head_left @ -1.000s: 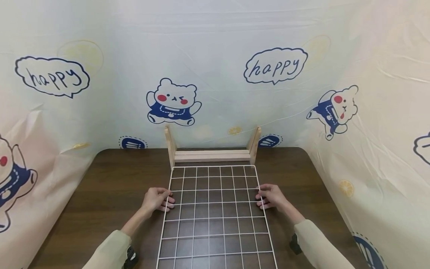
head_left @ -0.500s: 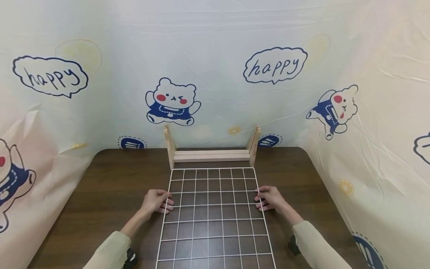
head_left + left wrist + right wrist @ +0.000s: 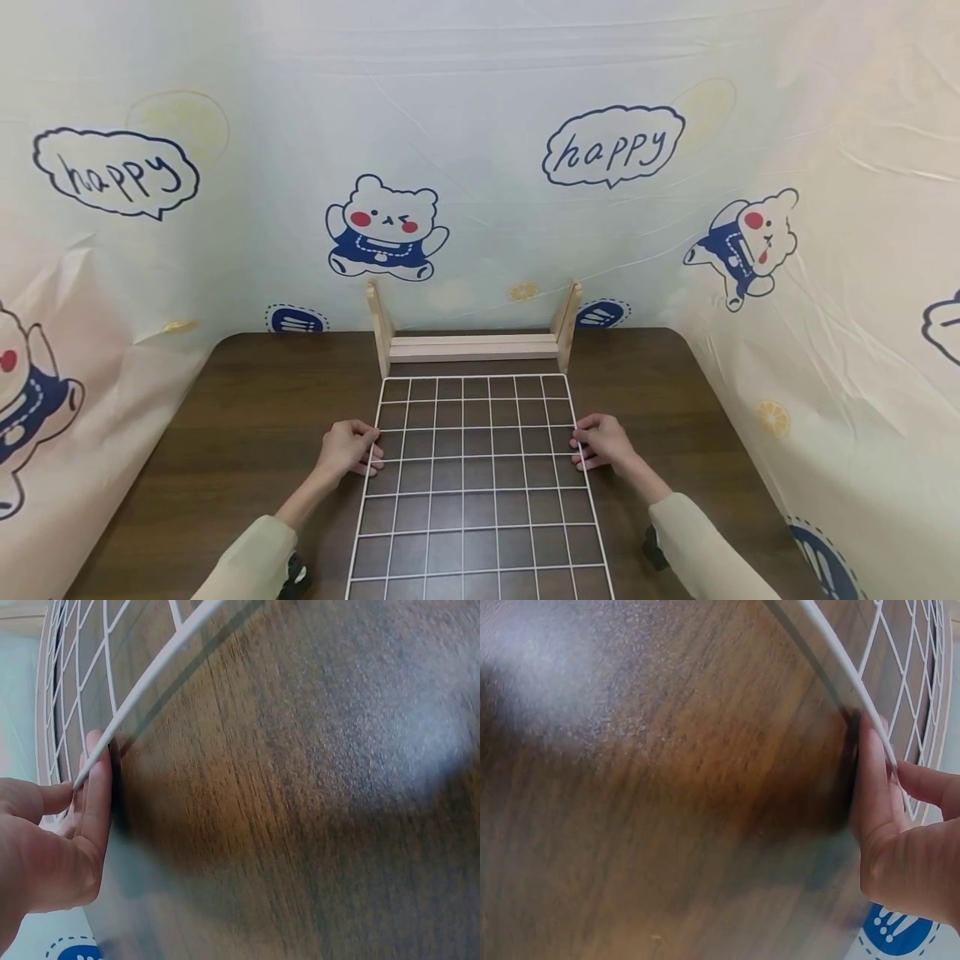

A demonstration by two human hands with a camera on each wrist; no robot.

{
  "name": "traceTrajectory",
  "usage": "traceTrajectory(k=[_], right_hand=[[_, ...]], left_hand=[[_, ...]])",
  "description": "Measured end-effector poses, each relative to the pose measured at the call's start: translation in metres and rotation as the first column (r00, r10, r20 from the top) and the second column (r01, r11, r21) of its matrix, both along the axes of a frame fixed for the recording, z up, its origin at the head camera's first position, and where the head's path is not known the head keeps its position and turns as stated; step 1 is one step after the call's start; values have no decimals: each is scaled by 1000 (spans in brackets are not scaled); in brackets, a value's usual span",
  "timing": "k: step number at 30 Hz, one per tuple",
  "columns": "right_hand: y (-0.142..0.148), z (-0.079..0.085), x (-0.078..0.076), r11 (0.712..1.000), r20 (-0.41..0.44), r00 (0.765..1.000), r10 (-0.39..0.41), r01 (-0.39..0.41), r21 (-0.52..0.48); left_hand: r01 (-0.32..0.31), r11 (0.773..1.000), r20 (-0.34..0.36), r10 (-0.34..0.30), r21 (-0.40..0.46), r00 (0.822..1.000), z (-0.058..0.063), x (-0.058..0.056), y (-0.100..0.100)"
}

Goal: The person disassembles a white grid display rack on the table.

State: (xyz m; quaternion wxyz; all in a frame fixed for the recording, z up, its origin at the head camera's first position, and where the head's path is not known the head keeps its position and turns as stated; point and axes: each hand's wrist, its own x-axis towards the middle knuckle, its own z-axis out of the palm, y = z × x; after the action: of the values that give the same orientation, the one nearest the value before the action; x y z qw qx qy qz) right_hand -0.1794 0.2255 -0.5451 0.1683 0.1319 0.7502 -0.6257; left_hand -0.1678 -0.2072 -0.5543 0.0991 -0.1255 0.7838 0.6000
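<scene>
A white wire grid panel (image 3: 462, 457) stretches from the middle of the table past the bottom of the head view. My left hand (image 3: 348, 448) pinches its left edge, thumb on top and fingers under the wire. Opposite it, my right hand (image 3: 603, 440) pinches the right edge the same way. Both wrist views show the edge wire (image 3: 146, 679) between thumb and fingers, with its shadow on the wood close below. Just beyond the panel's far edge stands a pale wooden frame (image 3: 472, 347) with two upright side pieces joined by a crossbar.
The dark brown wooden table (image 3: 277, 392) has rounded far corners. A pale curtain (image 3: 480, 100) printed with bears and "happy" bubbles hangs behind it and along both sides.
The grid panel has shifted slightly toward me, so its far edge sits a little farther from the wooden frame. Both hands keep their hold on it.
</scene>
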Motion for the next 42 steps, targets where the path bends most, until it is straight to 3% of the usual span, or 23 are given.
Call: traceTrajectory(k=[4, 11, 16, 19, 21, 23, 27, 31, 38, 42], right_hand=[[-2, -1, -1, 997, -47, 998, -29, 33, 73], [-4, -6, -3, 986, -112, 994, -21, 38, 160], [-6, -8, -3, 951, -196, 980, 20, 42, 305], [-9, -5, -2, 915, -233, 971, 59, 41, 401], [-10, -3, -2, 890, -239, 968, 81, 38, 455], [-11, -2, -2, 862, -233, 968, 98, 34, 505], [-12, -4, -4, 788, -222, 968, 118, 44, 614], [-13, -5, -4, 723, -222, 965, 140, 53, 689], [-14, -6, -2, 693, -212, 964, 161, 42, 719], [-14, -7, -3, 688, -220, 962, 161, 50, 724]], left_hand=[[-21, 999, -34, 19, -44, 999, 0, 1, 3], [-4, 989, -73, -7, -148, 997, 1, 2, 7], [7, 970, -149, -44, -243, 988, 0, 2, 9], [2, 928, -199, -82, -372, 977, 0, 2, 10], [-6, 884, -217, -108, -468, 970, -1, 2, 9], [-17, 824, -223, -134, -566, 966, -1, 1, 9], [-21, 756, -232, -173, -654, 957, -2, 0, 9], [-24, 746, -254, -196, -665, 947, -2, 3, 10], [-20, 737, -275, -226, -676, 935, -4, 4, 10], [-26, 744, -294, -231, -668, 928, -5, 5, 11]])
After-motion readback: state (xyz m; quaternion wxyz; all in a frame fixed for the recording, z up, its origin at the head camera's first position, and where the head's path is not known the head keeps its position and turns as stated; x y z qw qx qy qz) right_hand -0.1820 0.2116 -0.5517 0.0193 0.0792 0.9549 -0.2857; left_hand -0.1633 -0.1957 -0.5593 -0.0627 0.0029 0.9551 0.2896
